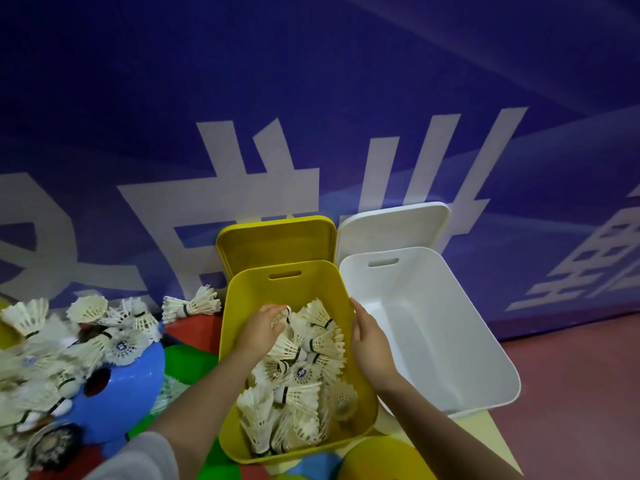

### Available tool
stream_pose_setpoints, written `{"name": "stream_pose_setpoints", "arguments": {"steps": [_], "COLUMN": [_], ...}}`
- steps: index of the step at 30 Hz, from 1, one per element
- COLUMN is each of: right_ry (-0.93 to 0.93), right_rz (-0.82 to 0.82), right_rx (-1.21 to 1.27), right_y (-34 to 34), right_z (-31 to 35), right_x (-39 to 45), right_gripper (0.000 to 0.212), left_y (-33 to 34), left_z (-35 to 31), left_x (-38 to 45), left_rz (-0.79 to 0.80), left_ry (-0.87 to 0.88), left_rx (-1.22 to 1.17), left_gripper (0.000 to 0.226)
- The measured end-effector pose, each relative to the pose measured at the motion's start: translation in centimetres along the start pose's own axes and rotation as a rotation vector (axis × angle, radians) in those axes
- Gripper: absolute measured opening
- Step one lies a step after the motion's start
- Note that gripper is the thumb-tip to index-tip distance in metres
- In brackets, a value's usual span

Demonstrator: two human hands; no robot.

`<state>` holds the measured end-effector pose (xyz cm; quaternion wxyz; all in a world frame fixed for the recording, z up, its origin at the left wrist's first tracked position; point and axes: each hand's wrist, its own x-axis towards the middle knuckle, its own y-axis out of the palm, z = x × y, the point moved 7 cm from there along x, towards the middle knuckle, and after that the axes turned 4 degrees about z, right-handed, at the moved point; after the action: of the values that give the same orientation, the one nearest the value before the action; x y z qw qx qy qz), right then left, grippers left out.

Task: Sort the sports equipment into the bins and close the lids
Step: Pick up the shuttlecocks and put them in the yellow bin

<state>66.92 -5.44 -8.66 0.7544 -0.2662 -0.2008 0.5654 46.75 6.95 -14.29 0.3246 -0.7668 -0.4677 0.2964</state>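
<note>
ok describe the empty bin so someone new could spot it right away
Against the blue wall stand two open bins side by side. The white bin is the right one, beside the yellow bin; it alone holds no shuttlecocks.

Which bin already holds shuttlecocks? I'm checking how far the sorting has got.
The yellow bin holds a heap of shuttlecocks; the white bin to its right has nothing in it.
</note>
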Motion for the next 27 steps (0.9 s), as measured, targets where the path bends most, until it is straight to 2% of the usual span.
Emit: {"name": "stream_pose_setpoints", "arguments": {"steps": [3,7,11,17,20,23,27], "right_ry": [-0.003,0.008,0.042,0.054,0.065,-0.060,-0.311], "right_rz": [-0.005,0.003,0.016,0.082,0.022,-0.058,0.100], "right_rx": [-0.033,-0.055,-0.081,-0.145,-0.223,-0.188,-0.116], "right_y": [-0.1,0.0,-0.1,-0.4,-0.3,1.4,8.1], "right_z": [0.3,0.2,0.1,1.2,3.0,8.2,16.4], "right_x": [0.0,0.2,0.1,-0.2,-0.4,-1.8,-5.4], "right_gripper": [0.043,0.044,0.045,0.045,0.049,0.051,0.047], "left_y": [1.1,0.2,-2.4,-7.2,-10.7,-14.4,-18.4], "left_z": [1.9,-0.6,-4.1,-5.6,-3.3,1.2,9.1], "left_x": [-0.2,-0.2,-2.0,-8.8,-12.7,-16.6,-21.5], "left_rz": [0.075,0.090,-0.031,-0.098,-0.181,-0.282,-0.371], "left_ry": [-0.125,-0.161,-0.088,0.080,0.106,0.087,-0.027], "left_rx": [0.079,0.090,-0.110,-0.252,-0.357,-0.387,-0.383], "left_gripper": [0.047,0.049,0.055,0.041,0.031,0.028,0.027]}}
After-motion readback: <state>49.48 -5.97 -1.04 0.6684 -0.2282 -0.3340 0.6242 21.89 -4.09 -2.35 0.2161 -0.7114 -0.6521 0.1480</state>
